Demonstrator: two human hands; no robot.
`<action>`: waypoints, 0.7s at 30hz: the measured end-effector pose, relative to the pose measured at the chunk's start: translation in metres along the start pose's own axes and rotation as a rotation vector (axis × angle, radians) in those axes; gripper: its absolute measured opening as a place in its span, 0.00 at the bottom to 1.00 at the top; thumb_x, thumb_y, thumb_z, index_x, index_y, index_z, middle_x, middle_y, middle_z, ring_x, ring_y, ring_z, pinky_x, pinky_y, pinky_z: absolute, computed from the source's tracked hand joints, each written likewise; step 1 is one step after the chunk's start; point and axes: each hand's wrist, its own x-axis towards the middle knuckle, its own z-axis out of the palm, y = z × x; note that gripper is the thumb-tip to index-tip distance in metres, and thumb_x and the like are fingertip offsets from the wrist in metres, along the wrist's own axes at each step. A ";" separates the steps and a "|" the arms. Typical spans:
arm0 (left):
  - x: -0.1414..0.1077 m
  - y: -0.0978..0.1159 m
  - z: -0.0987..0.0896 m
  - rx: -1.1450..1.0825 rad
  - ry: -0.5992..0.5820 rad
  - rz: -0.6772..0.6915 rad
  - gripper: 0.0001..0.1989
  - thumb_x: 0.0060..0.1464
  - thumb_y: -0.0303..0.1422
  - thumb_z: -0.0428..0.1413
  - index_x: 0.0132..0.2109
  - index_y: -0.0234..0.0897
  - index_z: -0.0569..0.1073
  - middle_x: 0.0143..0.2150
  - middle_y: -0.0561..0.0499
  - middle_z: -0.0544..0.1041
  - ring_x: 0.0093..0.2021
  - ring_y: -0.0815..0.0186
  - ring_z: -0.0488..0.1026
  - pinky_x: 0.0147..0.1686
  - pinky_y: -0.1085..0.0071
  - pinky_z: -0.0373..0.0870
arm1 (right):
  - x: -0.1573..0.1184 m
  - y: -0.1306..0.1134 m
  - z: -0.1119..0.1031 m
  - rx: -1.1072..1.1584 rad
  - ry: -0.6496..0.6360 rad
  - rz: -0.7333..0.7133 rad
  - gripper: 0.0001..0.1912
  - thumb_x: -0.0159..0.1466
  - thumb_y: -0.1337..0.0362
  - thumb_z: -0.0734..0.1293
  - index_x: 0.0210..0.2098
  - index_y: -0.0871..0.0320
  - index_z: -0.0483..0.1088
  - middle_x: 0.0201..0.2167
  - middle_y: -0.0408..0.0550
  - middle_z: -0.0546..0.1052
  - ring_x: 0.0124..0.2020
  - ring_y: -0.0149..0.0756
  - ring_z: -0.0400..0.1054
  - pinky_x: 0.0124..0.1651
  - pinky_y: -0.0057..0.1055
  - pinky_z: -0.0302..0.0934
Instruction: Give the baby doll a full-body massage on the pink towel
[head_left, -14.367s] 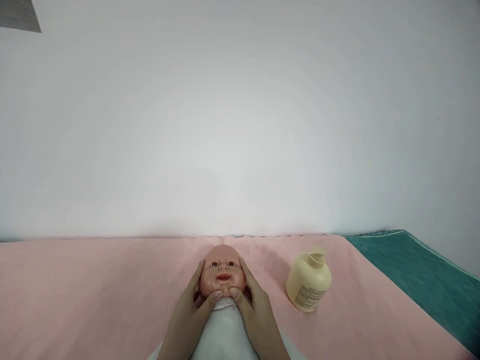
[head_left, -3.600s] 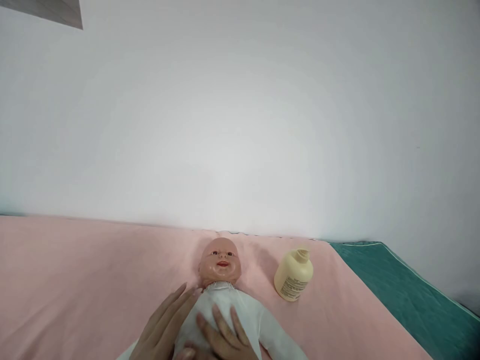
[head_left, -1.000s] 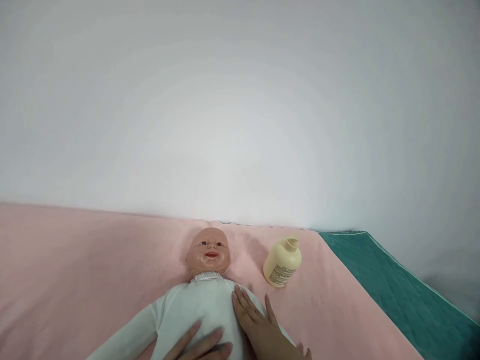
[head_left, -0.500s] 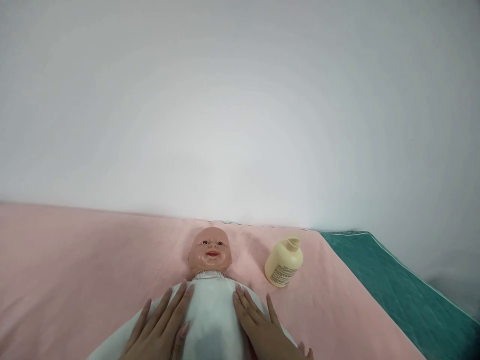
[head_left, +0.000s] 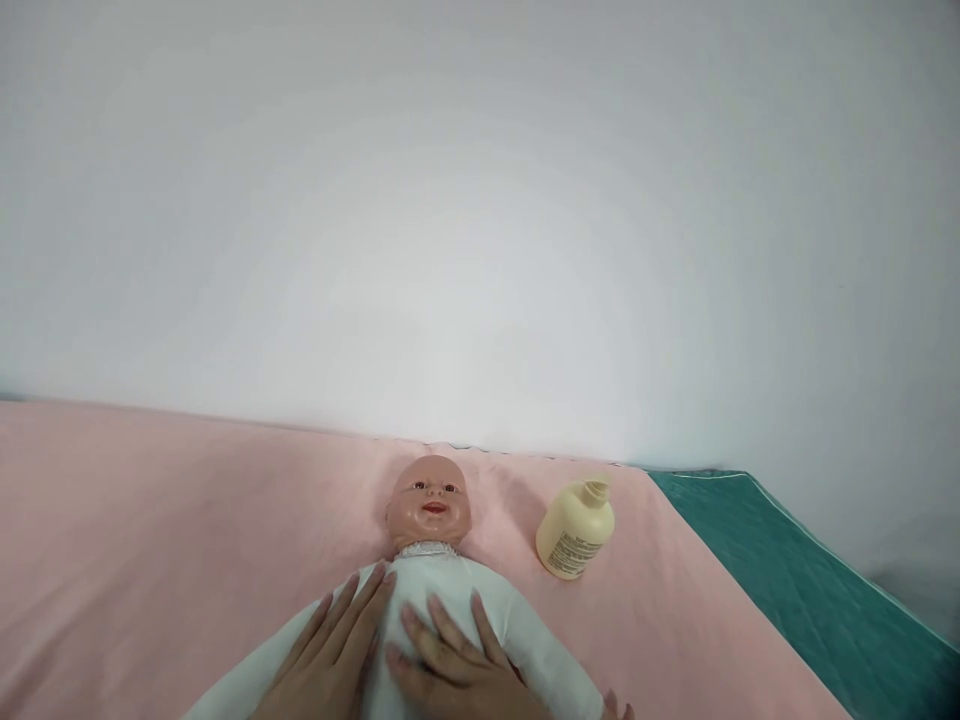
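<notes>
A baby doll [head_left: 429, 508] with a bald head and a white cloth body lies face up, its head toward the wall. My left hand [head_left: 334, 640] rests flat on the left side of its chest, fingers stretched toward the shoulder. Across the middle and right of the chest lies my right hand [head_left: 454, 660], fingers spread and slightly blurred. Neither hand grips anything. A pale yellow bottle [head_left: 576, 530] with a pump-style top stands right of the doll's head, apart from both hands. The doll's lower body is out of view.
A pink cloth [head_left: 187, 520] lies under the doll and bottle. At the right, a green quilted pad [head_left: 810, 570] with a light edge shows beside it. Behind the bedding rises a plain pale wall [head_left: 480, 220].
My right hand has slid left, from the doll's right-side chest toward the middle, uncovering the shoulder and sleeve there. My left hand stays at its place on the chest. The view has shifted slightly.
</notes>
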 end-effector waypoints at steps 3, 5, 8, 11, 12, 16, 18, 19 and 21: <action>0.006 0.000 -0.005 0.006 0.022 -0.003 0.39 0.53 0.26 0.43 0.70 0.30 0.37 0.50 0.50 0.79 0.46 0.66 0.78 0.44 0.70 0.72 | 0.012 0.004 -0.004 0.003 0.002 0.014 0.34 0.71 0.51 0.57 0.69 0.47 0.36 0.69 0.44 0.40 0.69 0.51 0.30 0.66 0.63 0.28; 0.009 0.001 -0.008 0.010 0.019 -0.006 0.39 0.54 0.26 0.42 0.70 0.29 0.36 0.50 0.51 0.79 0.46 0.66 0.78 0.43 0.70 0.73 | 0.009 0.005 -0.008 0.005 0.035 0.086 0.40 0.69 0.47 0.58 0.70 0.53 0.32 0.69 0.50 0.36 0.69 0.55 0.28 0.65 0.66 0.31; 0.011 0.001 -0.011 0.026 0.015 -0.008 0.38 0.54 0.25 0.41 0.70 0.30 0.37 0.51 0.52 0.78 0.47 0.67 0.78 0.43 0.71 0.73 | -0.004 0.004 -0.017 0.025 0.079 0.165 0.43 0.68 0.44 0.58 0.70 0.56 0.31 0.69 0.52 0.38 0.70 0.54 0.31 0.67 0.62 0.33; 0.012 0.000 -0.012 -0.006 0.014 0.007 0.38 0.55 0.26 0.42 0.70 0.29 0.37 0.51 0.50 0.78 0.47 0.66 0.78 0.42 0.71 0.73 | -0.016 0.005 -0.024 0.050 0.066 0.193 0.41 0.68 0.44 0.58 0.70 0.53 0.32 0.69 0.47 0.40 0.70 0.52 0.32 0.68 0.60 0.30; 0.011 0.000 -0.012 -0.025 0.010 0.010 0.38 0.55 0.26 0.43 0.70 0.30 0.37 0.51 0.50 0.78 0.47 0.65 0.78 0.42 0.70 0.73 | -0.019 0.006 -0.026 0.050 0.050 0.210 0.41 0.68 0.45 0.58 0.69 0.52 0.32 0.69 0.47 0.40 0.70 0.52 0.33 0.68 0.60 0.30; 0.007 -0.001 -0.010 -0.066 -0.016 -0.005 0.38 0.57 0.31 0.45 0.70 0.33 0.37 0.52 0.49 0.78 0.47 0.62 0.78 0.42 0.68 0.74 | -0.027 0.012 -0.029 -0.008 -0.028 0.281 0.46 0.64 0.48 0.65 0.69 0.49 0.33 0.70 0.45 0.42 0.69 0.54 0.40 0.68 0.61 0.27; 0.005 -0.003 -0.010 -0.106 -0.031 -0.022 0.36 0.59 0.32 0.45 0.71 0.38 0.40 0.55 0.50 0.76 0.50 0.63 0.77 0.45 0.70 0.74 | -0.030 0.017 -0.027 -0.057 -0.057 0.289 0.52 0.59 0.51 0.70 0.69 0.46 0.32 0.70 0.43 0.42 0.69 0.54 0.42 0.69 0.58 0.26; 0.005 -0.003 -0.010 -0.143 -0.041 -0.016 0.35 0.60 0.33 0.46 0.70 0.41 0.42 0.56 0.51 0.75 0.52 0.64 0.75 0.48 0.71 0.73 | -0.031 0.019 -0.026 -0.079 -0.063 0.286 0.55 0.57 0.53 0.72 0.69 0.46 0.31 0.70 0.42 0.42 0.69 0.53 0.42 0.70 0.55 0.27; 0.008 -0.004 -0.012 -0.248 -0.044 0.090 0.31 0.62 0.34 0.47 0.70 0.46 0.47 0.59 0.54 0.72 0.57 0.67 0.71 0.56 0.73 0.67 | -0.033 0.024 -0.022 -0.118 -0.056 0.274 0.55 0.56 0.57 0.72 0.69 0.45 0.32 0.70 0.40 0.41 0.69 0.51 0.40 0.70 0.50 0.29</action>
